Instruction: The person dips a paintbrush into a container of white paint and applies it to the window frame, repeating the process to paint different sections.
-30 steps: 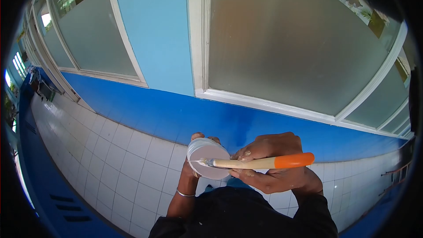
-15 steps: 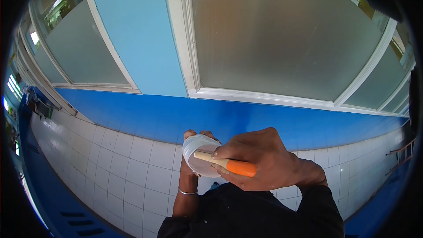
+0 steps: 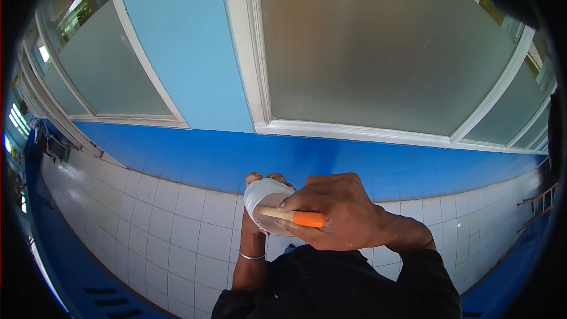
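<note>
My left hand point(image 3: 254, 178) is wrapped round a white plastic cup point(image 3: 266, 191), its fingertips showing over the far rim; the cup hides most of this hand. The cup tilts towards me, with whitish smears and a drip on its lower rim. In my right hand point(image 3: 345, 212) is a paintbrush point(image 3: 308, 219) with a pale wooden handle and an orange end, pinched between thumb and fingers. Its pale part reaches into the mouth of the cup. The bristles are hidden from view. Light smears mark the right fingertips.
Ahead stands a wall with a bright blue lower band point(image 3: 283, 153), a light blue panel point(image 3: 177, 41) and white-framed frosted windows point(image 3: 384, 53). White tiles point(image 3: 183, 224) cover the floor. A ladder-like frame point(image 3: 538, 205) is at the far right.
My right hand and the paintbrush have shifted slightly left and up, the brush going further into the cup. The cup has tilted a little; my left hand keeps its hold.
</note>
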`<state>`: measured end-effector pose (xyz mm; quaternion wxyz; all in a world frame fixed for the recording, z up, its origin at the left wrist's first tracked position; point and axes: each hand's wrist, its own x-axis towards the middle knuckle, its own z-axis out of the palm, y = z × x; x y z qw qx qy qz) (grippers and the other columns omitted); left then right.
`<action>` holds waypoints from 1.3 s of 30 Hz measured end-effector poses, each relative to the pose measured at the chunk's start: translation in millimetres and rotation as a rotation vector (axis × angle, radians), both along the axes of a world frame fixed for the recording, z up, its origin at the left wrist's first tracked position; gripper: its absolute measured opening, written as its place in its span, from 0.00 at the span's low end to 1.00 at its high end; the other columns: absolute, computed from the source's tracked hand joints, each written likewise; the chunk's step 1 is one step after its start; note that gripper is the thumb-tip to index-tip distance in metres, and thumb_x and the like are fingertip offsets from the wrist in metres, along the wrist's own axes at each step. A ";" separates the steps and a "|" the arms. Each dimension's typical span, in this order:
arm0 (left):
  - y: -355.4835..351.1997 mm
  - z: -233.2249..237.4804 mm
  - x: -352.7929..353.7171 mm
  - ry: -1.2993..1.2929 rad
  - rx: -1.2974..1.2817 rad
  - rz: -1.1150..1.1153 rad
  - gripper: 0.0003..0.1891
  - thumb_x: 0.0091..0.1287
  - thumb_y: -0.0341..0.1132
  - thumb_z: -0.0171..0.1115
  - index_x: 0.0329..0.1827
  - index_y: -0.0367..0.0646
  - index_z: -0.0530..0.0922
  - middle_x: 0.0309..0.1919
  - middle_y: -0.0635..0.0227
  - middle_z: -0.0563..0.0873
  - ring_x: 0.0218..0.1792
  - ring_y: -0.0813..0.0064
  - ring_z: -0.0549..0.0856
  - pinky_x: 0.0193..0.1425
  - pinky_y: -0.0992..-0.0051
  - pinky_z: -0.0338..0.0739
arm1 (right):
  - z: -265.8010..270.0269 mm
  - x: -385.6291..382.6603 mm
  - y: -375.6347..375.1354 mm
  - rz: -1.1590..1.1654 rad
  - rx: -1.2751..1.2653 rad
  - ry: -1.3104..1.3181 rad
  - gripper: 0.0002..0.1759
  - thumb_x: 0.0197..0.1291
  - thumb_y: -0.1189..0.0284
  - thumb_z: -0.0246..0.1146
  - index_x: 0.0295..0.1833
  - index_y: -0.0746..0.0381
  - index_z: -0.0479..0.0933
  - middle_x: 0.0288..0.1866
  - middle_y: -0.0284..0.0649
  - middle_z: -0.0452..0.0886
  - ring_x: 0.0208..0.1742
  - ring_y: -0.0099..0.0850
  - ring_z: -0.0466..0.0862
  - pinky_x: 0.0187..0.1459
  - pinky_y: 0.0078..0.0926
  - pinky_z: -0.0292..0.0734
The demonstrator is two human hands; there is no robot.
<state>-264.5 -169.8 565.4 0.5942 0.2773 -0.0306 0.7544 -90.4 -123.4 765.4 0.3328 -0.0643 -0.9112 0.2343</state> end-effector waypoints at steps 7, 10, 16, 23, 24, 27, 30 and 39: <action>1.6 6.1 -9.1 -0.042 -0.046 -0.004 0.25 0.69 0.33 0.72 0.66 0.62 0.73 0.57 0.54 0.78 0.58 0.51 0.83 0.60 0.53 0.87 | 9.5 5.7 7.5 -0.013 -0.308 0.090 0.14 0.55 0.73 0.80 0.43 0.62 0.83 0.32 0.38 0.88 0.31 0.25 0.89 0.31 0.22 0.81; 5.2 -3.5 -14.2 0.006 -0.079 0.035 0.24 0.69 0.33 0.72 0.65 0.62 0.74 0.57 0.56 0.78 0.58 0.54 0.82 0.60 0.54 0.87 | 5.1 0.1 14.0 0.001 -0.532 0.149 0.15 0.56 0.74 0.80 0.45 0.67 0.82 0.34 0.42 0.89 0.31 0.26 0.89 0.32 0.22 0.83; 4.2 -20.7 -24.7 0.135 -0.149 0.147 0.45 0.51 0.34 0.86 0.71 0.59 0.67 0.66 0.59 0.78 0.67 0.56 0.80 0.62 0.55 0.87 | -6.7 7.0 40.1 -0.062 -1.113 0.287 0.16 0.58 0.76 0.78 0.45 0.72 0.81 0.34 0.49 0.87 0.36 0.32 0.91 0.33 0.27 0.88; 10.9 -20.7 -29.0 0.186 -0.207 0.260 0.62 0.43 0.51 0.90 0.81 0.48 0.60 0.74 0.59 0.73 0.75 0.55 0.74 0.73 0.51 0.78 | -40.3 10.4 65.9 -0.035 -1.253 0.591 0.18 0.57 0.81 0.77 0.45 0.68 0.73 0.37 0.53 0.87 0.35 0.40 0.92 0.35 0.32 0.92; 14.1 -18.8 -32.2 0.154 -0.186 0.256 0.61 0.45 0.49 0.89 0.81 0.46 0.60 0.73 0.58 0.74 0.73 0.53 0.75 0.74 0.50 0.77 | -41.7 8.2 68.6 0.036 -1.314 0.657 0.19 0.58 0.83 0.75 0.45 0.65 0.70 0.42 0.54 0.86 0.38 0.43 0.92 0.37 0.34 0.94; 26.3 -13.9 -38.2 0.079 -0.158 0.251 0.57 0.49 0.46 0.87 0.80 0.44 0.60 0.71 0.54 0.76 0.71 0.48 0.77 0.75 0.49 0.76 | -25.1 -8.3 73.3 0.118 -1.362 0.873 0.19 0.59 0.84 0.73 0.49 0.65 0.70 0.46 0.55 0.84 0.45 0.44 0.92 0.38 0.35 0.94; 38.1 -7.0 -46.4 0.037 -0.192 0.283 0.55 0.48 0.46 0.87 0.79 0.44 0.62 0.69 0.50 0.77 0.69 0.45 0.78 0.73 0.51 0.79 | 0.0 -30.7 88.3 0.095 -0.905 1.059 0.18 0.58 0.84 0.74 0.50 0.68 0.74 0.50 0.53 0.84 0.51 0.42 0.90 0.45 0.33 0.92; 44.6 24.9 -47.7 -0.009 -0.291 0.467 0.57 0.47 0.45 0.88 0.80 0.45 0.62 0.73 0.53 0.74 0.72 0.43 0.73 0.75 0.46 0.73 | 184.8 -109.8 147.7 0.068 0.498 1.278 0.18 0.52 0.78 0.76 0.50 0.60 0.85 0.58 0.50 0.82 0.60 0.49 0.84 0.59 0.45 0.86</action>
